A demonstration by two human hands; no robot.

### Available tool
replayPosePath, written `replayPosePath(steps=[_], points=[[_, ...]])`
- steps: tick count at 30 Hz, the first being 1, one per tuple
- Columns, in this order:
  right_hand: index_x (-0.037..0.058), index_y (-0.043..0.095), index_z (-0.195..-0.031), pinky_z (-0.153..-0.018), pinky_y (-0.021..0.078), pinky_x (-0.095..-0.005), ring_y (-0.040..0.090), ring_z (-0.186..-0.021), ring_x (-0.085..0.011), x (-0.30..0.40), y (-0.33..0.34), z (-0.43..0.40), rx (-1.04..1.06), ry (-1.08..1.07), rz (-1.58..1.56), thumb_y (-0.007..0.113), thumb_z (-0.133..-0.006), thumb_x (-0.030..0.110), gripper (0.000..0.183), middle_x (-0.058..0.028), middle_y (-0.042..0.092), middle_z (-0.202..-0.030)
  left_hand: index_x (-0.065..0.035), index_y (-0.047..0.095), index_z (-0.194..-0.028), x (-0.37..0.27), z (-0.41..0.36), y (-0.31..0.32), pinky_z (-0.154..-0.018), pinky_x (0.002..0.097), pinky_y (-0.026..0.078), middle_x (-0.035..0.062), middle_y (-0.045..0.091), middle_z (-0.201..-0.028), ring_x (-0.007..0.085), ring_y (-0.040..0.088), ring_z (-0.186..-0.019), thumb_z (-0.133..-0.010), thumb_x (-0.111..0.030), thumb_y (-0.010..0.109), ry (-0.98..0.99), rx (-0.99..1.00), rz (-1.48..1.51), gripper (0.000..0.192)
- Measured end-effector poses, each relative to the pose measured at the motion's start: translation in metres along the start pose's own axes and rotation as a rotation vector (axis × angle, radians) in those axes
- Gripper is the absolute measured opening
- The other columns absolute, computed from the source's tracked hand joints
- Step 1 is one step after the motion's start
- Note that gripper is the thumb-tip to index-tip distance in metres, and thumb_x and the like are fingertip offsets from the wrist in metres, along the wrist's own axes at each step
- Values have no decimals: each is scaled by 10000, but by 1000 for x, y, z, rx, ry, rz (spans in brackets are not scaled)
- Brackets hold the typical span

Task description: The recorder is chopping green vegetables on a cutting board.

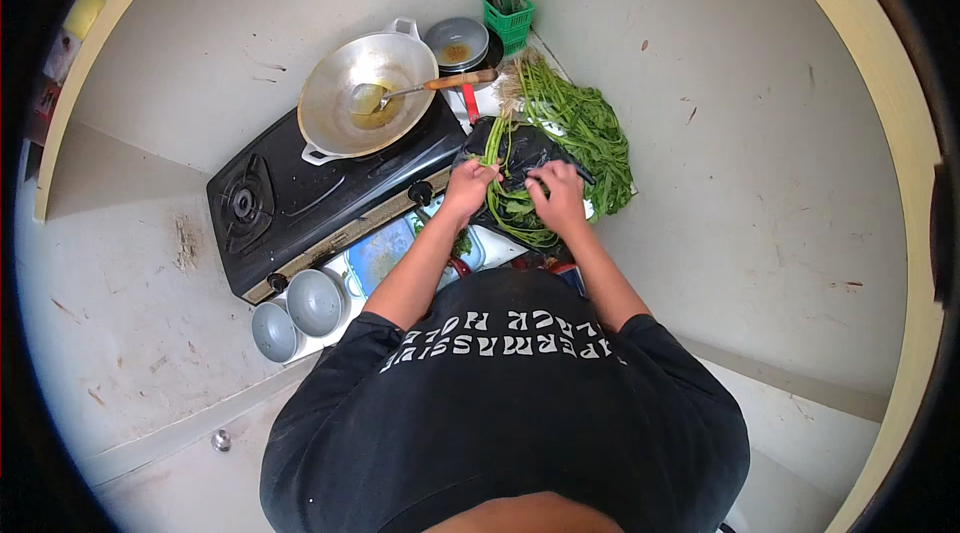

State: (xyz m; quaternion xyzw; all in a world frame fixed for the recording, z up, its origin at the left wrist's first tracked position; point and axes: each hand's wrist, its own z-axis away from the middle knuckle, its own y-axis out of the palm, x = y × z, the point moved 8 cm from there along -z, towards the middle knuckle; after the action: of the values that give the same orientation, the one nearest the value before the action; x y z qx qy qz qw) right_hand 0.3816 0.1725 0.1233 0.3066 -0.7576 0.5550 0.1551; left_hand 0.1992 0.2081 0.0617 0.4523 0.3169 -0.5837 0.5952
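Observation:
My left hand (472, 189) grips a small bunch of green leafy-vegetable stems (495, 139), which stick up past the fingers. Their leafy ends (525, 212) hang down over a black plastic bag (529, 150). To the right, my right hand (556, 191) hovers at the bag with fingers curled and slightly blurred; whether a piece of stem is pinched in it is unclear. A black handle (579, 170) shows just beyond that hand. Behind it lies a large heap of rooted leafy greens (589, 131) against the wall.
A two-burner gas stove (300, 195) carries a wok (322, 97) with a wooden-handled ladle (450, 81). Stacked grey bowls (456, 41) and a green utensil basket (510, 26) stand behind. Nearer are a blue chopping board (381, 251), a red handle (459, 267) and two grey bowls (315, 304).

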Motion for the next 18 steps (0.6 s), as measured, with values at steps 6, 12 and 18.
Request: replayPosePath(steps=[6, 12, 18], points=[[145, 610, -1313, -999, 435, -503, 521, -1227, -332, -21, 7, -71, 33, 81, 175, 662, -898, 178, 420, -112, 581, -1263, -17, 656, -1175, -1, 14, -15, -730, 241, 468, 18, 708, -898, 69, 601, -778, -1022, -157, 598, 80, -25, -118, 215], [173, 521, -1431, -1084, 424, -498, 492, -1298, -361, -42, 55, -112, 242, 14, 257, 622, -911, 121, 532, -102, 540, -1429, -32, 634, -1219, -3, 28, -21, -803, 250, 459, 12, 695, -945, 80, 590, -836, -1041, -180, 569, 94, -22, -125, 240], [236, 703, -1226, -988, 502, -496, 597, -1136, -366, -69, 78, -102, 376, 156, 251, 643, -926, 215, 307, -106, 649, -1256, -41, 604, -1239, -14, 36, -32, -824, 260, 462, 19, 665, -968, 106, 599, -863, -1052, -170, 519, 185, -50, -29, 242]])
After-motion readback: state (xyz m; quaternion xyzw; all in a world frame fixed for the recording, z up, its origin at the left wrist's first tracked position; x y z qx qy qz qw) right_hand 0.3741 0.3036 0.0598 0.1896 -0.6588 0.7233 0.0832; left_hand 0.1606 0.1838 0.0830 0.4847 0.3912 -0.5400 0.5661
